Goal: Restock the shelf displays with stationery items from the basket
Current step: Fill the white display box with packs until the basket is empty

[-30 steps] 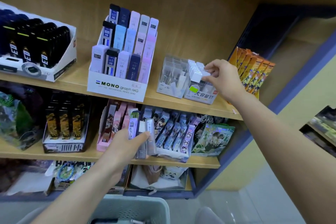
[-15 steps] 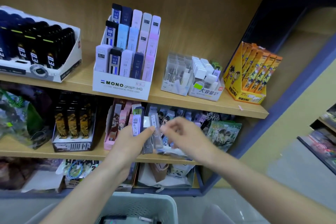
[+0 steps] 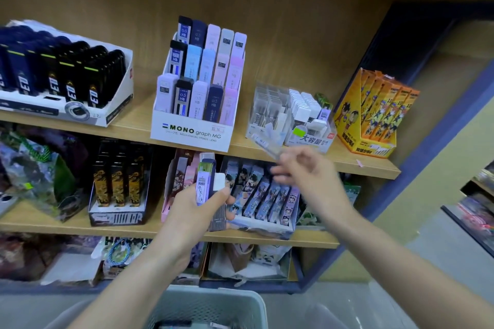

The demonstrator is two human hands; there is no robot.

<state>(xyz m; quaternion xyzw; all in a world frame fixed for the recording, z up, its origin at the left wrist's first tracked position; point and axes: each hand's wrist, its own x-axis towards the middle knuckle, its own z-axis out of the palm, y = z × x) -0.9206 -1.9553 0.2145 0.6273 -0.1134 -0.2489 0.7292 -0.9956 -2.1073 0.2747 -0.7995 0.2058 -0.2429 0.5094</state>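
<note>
My left hand [image 3: 196, 208] grips a bundle of lead cases [image 3: 209, 184] upright in front of the middle shelf. My right hand [image 3: 304, 171] pinches one clear lead case [image 3: 267, 145], blurred and slanting up to the left, just below the upper shelf's front edge. Right above it on that shelf stand a clear display box [image 3: 270, 112] and a white lead-case display [image 3: 311, 120]. The grey basket [image 3: 211, 307] sits at the bottom centre; its contents are mostly out of frame.
A MONO graph MG display [image 3: 196, 88] stands mid upper shelf, a black case display [image 3: 61, 80] to its left, an orange box [image 3: 374, 112] at the right end. Several displays fill the middle shelf [image 3: 307, 240]. A blue upright [image 3: 427, 147] bounds the right side.
My right hand left the white display, came down to the bundle in my left hand, and now lifts one clear case up and to the right. The left hand has stayed put.
</note>
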